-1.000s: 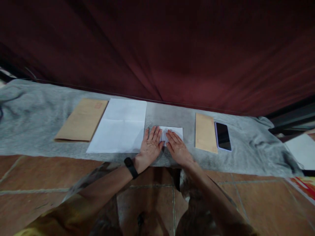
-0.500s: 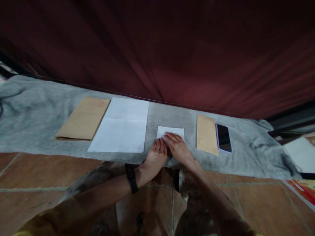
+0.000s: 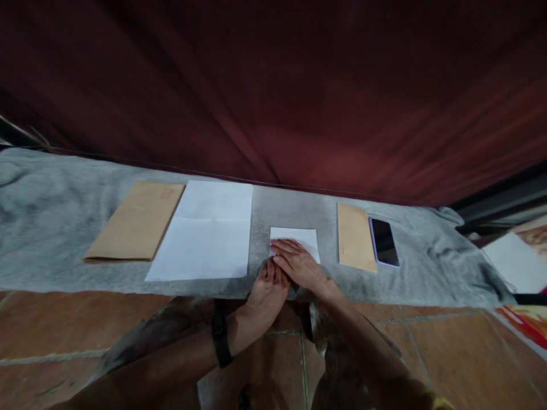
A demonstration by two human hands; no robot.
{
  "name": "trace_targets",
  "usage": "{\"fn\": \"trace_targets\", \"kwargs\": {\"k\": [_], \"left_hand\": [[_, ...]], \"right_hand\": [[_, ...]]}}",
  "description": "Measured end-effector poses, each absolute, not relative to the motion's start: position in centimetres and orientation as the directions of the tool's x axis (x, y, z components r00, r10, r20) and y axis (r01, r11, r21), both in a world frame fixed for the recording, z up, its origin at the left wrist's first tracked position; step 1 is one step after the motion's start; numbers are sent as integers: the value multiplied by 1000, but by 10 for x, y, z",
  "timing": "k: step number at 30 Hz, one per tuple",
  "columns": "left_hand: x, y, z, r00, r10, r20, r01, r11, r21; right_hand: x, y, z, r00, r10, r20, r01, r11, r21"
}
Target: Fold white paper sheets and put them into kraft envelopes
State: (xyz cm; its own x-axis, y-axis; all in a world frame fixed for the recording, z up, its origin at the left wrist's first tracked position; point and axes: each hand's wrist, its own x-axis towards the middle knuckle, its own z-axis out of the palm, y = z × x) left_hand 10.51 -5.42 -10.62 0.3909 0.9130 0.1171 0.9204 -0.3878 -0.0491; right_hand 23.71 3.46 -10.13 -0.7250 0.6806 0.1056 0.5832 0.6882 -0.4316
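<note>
Paper point(image 3: 294, 234): small, white, flat on the cloth point(image 3: 294, 208), just below centre frame; near edge hidden by the hands. Right hand point(image 3: 300, 267): fingers straight and together, laid across the paper. Left hand point(image 3: 270, 289): fingers bent, tips obscured by the right; whether they grip anything is indeterminable.

Risk, as judged: uneven pressure could skew the paper or crease it crookedly; the soft cloth could ruck beneath. A pull towards the bottom of the frame could drag both.

Sheet point(image 3: 211, 247): left of centre, apart from the hands. Containers: large envelope point(image 3: 139, 222), left, beside the sheet; small envelope point(image 3: 356, 239), right, beside the phone point(image 3: 384, 242). Contents of both: not visible.
</note>
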Motion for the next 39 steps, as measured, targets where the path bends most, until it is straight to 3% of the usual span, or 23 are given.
{"fn": "trace_targets", "kwargs": {"k": [8, 16, 27, 39], "left_hand": [[106, -52, -110, 397, 913, 96, 913, -382, -139], [102, -51, -117, 423, 902, 88, 905, -417, -85], [95, -51, -103, 528, 847, 58, 845, -517, -140], [97, -55, -125, 474, 861, 187, 881, -465, -92]], "right_hand": [[224, 50, -115, -679, 721, 139, 614, 661, -432], [217, 56, -125, -624, 766, 158, 675, 629, -386], [236, 24, -129, -678, 717, 162, 636, 682, -361], [278, 1, -133, -660, 730, 176, 679, 681, -275]]}}
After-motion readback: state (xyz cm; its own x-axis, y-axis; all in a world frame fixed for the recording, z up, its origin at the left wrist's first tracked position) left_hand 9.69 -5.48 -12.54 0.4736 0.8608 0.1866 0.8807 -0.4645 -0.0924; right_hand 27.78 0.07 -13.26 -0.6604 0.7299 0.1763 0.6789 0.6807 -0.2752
